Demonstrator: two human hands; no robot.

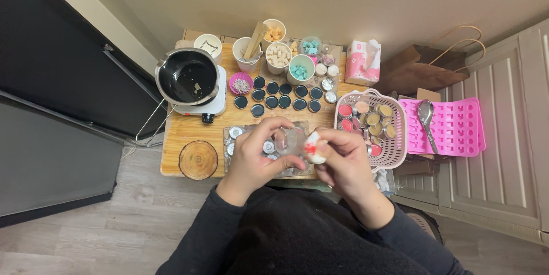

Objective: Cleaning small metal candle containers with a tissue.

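Observation:
My left hand (256, 155) holds a small clear cup (285, 140) over a dark tray (303, 126) at the table's front edge. My right hand (343, 158) grips a wad of white tissue with red stains (313, 147) and presses it against the cup. Small round tins (235, 132) lie on the tray under my hands, partly hidden by them.
On the low wooden table (189, 129) stand a black melting pot on a white hotplate (189, 78), rows of dark tin lids (278, 95), cups of wax pieces (278, 55), a wood-slice coaster (198, 160) and a pink basket of filled tins (394, 132). A pink mould with a spoon (452, 126) lies right, a tissue box (361, 62) behind.

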